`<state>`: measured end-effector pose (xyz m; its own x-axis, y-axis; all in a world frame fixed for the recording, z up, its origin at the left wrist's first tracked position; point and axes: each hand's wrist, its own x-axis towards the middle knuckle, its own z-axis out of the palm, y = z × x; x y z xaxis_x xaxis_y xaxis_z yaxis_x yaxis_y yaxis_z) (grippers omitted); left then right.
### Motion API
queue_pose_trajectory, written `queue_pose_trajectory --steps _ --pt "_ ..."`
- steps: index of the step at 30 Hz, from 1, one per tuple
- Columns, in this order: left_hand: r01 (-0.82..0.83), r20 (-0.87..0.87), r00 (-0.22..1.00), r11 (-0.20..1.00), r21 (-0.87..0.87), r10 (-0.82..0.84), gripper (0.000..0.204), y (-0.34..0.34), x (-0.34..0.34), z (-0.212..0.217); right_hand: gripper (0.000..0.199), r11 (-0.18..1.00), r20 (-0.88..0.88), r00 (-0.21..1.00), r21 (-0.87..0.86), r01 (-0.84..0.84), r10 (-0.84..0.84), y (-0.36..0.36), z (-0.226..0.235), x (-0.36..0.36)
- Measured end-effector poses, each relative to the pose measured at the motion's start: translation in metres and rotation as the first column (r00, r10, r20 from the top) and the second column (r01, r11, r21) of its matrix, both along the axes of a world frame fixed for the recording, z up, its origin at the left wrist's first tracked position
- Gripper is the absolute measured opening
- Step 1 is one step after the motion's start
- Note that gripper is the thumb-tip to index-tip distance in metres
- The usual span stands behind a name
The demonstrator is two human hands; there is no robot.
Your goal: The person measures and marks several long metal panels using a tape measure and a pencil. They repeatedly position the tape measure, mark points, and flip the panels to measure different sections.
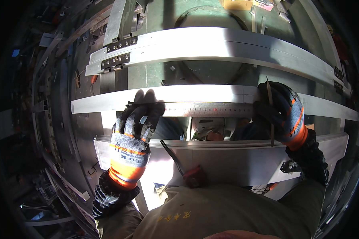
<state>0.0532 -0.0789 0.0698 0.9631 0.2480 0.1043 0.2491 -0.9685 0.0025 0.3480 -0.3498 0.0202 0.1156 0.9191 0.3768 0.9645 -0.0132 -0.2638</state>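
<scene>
A steel ruler [203, 109] lies along the near side of a long pale metal bar [203, 93]. My left hand [133, 129], in a grey and orange glove with black fingers, grips the ruler's left end, its fingertips reaching onto the bar. At the ruler's other end, my right hand [281, 109], gloved alike, has its fingers curled and partly in shadow. A thin brownish stick [270, 115] sticks out of this hand on both sides; its exact kind I cannot make out. The right fingertips cover that end of the ruler.
Closer to me runs a wide metal profile [227, 159], with a red tool with a dark strip [193, 176] by its near edge. Two joined metal profiles [211, 47] with black hinges [115, 60] lie beyond the bar. A cardboard box [237, 4] stands at the far side.
</scene>
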Motion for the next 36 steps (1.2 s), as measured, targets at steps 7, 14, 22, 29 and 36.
queue_pose_trajectory --steps 7,14,22,29,36 --pt "0.009 -0.043 0.999 1.0 -0.02 -0.009 0.066 0.001 -0.002 0.0 0.045 1.0 -0.009 1.0 0.029 0.004 -0.003 0.0 0.001 -0.001" --pt "0.004 -0.094 0.996 1.0 -0.01 -0.005 0.071 0.003 -0.004 -0.001 0.047 0.999 0.015 1.0 0.048 -0.015 0.015 -0.001 -0.003 0.001" --pt "0.003 -0.086 0.996 1.0 -0.013 -0.004 0.069 0.004 -0.005 -0.002 0.05 1.0 0.026 1.0 0.015 -0.014 0.014 -0.003 -0.005 0.002" --pt "0.011 0.023 1.0 1.0 -0.012 -0.011 0.06 0.001 0.003 -0.001 0.048 1.0 0.019 1.0 0.02 0.009 -0.009 -0.003 -0.003 0.001" --pt "0.012 0.011 1.0 0.999 -0.038 -0.011 0.066 0.0 0.0 0.004 0.048 1.0 -0.008 1.0 0.024 0.018 -0.018 -0.003 -0.005 0.0"
